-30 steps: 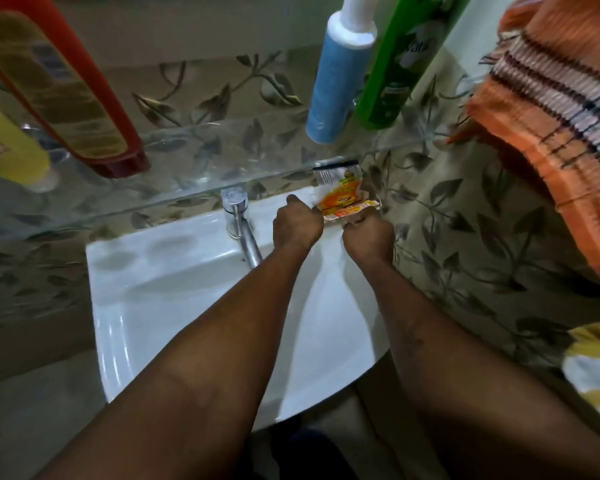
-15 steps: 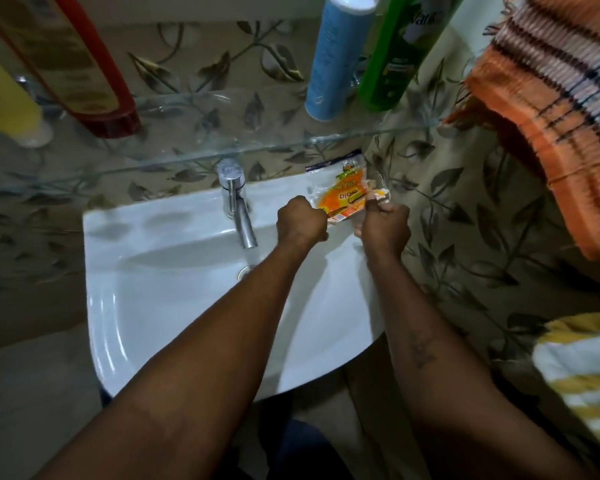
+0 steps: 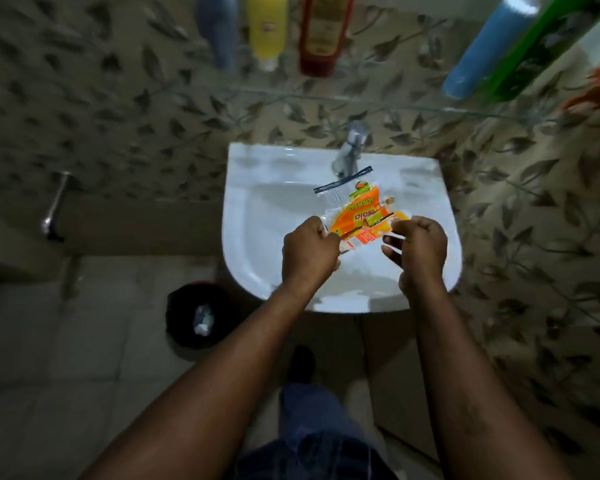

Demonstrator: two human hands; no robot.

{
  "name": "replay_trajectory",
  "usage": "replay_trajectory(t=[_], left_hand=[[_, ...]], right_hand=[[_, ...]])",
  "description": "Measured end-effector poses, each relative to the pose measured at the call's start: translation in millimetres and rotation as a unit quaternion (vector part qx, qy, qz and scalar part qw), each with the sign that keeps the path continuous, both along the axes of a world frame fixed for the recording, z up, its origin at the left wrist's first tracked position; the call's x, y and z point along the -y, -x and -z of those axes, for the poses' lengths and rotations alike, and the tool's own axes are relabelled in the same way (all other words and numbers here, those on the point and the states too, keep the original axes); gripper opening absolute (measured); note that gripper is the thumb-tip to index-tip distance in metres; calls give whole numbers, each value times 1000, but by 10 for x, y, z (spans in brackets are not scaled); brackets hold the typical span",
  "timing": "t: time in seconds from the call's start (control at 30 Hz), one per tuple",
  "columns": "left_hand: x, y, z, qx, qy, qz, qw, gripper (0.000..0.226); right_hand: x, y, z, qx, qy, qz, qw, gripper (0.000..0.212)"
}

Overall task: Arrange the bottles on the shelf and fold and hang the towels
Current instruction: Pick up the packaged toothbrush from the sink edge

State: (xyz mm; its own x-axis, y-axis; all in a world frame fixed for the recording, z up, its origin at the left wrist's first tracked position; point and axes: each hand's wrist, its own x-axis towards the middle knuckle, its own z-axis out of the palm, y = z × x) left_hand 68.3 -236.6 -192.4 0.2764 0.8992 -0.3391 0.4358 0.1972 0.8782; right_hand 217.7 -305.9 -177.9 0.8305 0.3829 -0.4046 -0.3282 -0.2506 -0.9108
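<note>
The left hand [image 3: 309, 252] and right hand [image 3: 421, 247] each pinch one side of the orange scrub-pad packet [image 3: 355, 213] above the white sink [image 3: 243, 216], near the tap [image 3: 349, 152].

Reading "SCRUB PAD" in white capitals on the orange packet [image 3: 355, 216], running upside down from the head view. Reading, just below on a paler band of the same packet, a red brand word, seemingly "Gala", likewise inverted. Carrying smaller print on the white and orange strip at the packet's near edge, too fine to make out. Blurring past legibility on the labels of the yellow bottle [image 3: 267, 26], red bottle [image 3: 323, 29], blue bottle [image 3: 482, 53] and green bottle [image 3: 548, 39].
</note>
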Motion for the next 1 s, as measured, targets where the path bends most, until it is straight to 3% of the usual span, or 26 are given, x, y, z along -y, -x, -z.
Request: replay_trajectory(t=[0.2,0.4,0.57,0.73,1.0], left_hand=[[86,1578,233,20,45,-134,990,7],[224,2799,569,22,86,-268,959,9],[181,3303,1171,0,125,-305,944,7],[200,3469,2399,-42,186,-336,922,11],[113,3321,4595,-28,277,-362,889,3]], right_hand=[[-210,1542,169,-48,-35,-113,992,16],[-401,3003,748,-35,16,-243,969,14],[-638,3494,1364,-98,88,-294,947,13],[-741,3714,2472,-108,180,-302,930,23],[-949,3601,4562,-122,276,-317,899,14]])
